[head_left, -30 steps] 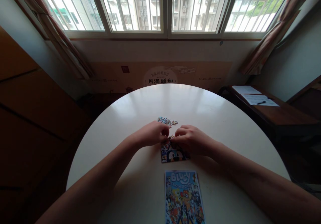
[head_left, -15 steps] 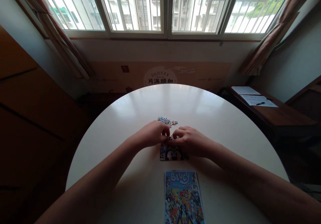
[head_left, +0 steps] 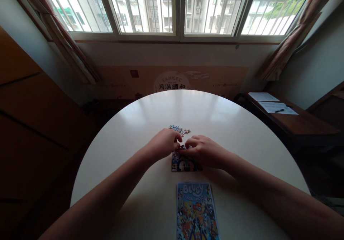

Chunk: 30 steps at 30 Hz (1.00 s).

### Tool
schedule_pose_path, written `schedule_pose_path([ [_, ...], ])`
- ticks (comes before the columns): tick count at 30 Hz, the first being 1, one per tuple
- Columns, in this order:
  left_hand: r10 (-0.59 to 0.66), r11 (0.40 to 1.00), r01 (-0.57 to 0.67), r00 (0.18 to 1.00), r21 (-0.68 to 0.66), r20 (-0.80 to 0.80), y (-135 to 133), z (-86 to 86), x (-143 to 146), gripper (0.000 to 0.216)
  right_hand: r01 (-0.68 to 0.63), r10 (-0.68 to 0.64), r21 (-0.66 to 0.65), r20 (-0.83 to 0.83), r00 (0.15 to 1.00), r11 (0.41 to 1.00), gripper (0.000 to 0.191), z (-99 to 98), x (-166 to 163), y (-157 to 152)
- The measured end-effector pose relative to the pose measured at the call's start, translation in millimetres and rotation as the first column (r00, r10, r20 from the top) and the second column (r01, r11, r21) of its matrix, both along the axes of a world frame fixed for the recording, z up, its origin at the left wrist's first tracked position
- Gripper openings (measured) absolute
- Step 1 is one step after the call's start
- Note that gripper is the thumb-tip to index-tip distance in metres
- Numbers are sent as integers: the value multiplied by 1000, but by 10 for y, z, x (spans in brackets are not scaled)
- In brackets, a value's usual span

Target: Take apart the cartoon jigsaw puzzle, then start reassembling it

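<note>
A partly assembled jigsaw puzzle point(head_left: 186, 165) lies on the white table, with a dark blue cartoon dog face along its near side. My left hand point(head_left: 167, 142) is at its upper left edge, fingers bent, with a small gap between thumb and forefinger and no piece visible there. On the puzzle's upper right rests my right hand point(head_left: 204, 151), its thumb and bent fingers gripping the far edge and covering part of the picture. Small loose puzzle pieces point(head_left: 177, 129) are heaped just beyond both hands. Nearer to me lies a colourful Bluey picture sheet point(head_left: 197, 211).
The round white table point(head_left: 120, 132) has its curved far edge facing the window wall. To the right, a brown wooden desk point(head_left: 311, 121) holds papers point(head_left: 278, 107) and a dark pen. Curtains point(head_left: 60, 46) hang on both sides of the barred windows.
My left hand has drawn slightly up and left from the puzzle's edge, and its fingertips have parted, showing more pieces. My right hand has stayed in place.
</note>
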<state>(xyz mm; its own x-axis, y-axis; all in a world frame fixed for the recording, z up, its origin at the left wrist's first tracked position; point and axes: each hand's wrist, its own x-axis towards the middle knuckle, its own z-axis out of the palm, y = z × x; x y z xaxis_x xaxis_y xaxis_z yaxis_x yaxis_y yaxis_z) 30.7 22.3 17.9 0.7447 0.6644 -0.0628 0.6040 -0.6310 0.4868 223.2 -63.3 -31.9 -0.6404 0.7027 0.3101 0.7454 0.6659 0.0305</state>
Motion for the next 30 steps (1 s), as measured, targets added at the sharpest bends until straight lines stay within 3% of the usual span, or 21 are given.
schedule_pose_path([
  [11, -28, 994, 23, 999, -104, -47, 162, -34, -62, 19, 1, -1, -10, -12, 1000, 1000, 35, 11, -2, -2],
  [18, -14, 991, 16, 1000, -133, 22, 164, -50, -50, 15, 1, -2, -23, -19, 1000, 1000, 37, 6, -2, 1],
  [21, 1, 971, 2, 1000, -237, 17, 198, -69, -59, 15, -1, 0, -25, -33, 999, 1000, 36, 5, -4, 1],
  [25, 76, 900, -71, 997, -431, -6, 263, -118, -76, 19, -4, 2, -37, -43, 999, 999, 35, 4, -6, 0],
  [30, 64, 871, -37, 997, -489, 39, 302, -121, -95, 17, 5, -7, -61, -45, 999, 998, 35, 22, -8, -3],
])
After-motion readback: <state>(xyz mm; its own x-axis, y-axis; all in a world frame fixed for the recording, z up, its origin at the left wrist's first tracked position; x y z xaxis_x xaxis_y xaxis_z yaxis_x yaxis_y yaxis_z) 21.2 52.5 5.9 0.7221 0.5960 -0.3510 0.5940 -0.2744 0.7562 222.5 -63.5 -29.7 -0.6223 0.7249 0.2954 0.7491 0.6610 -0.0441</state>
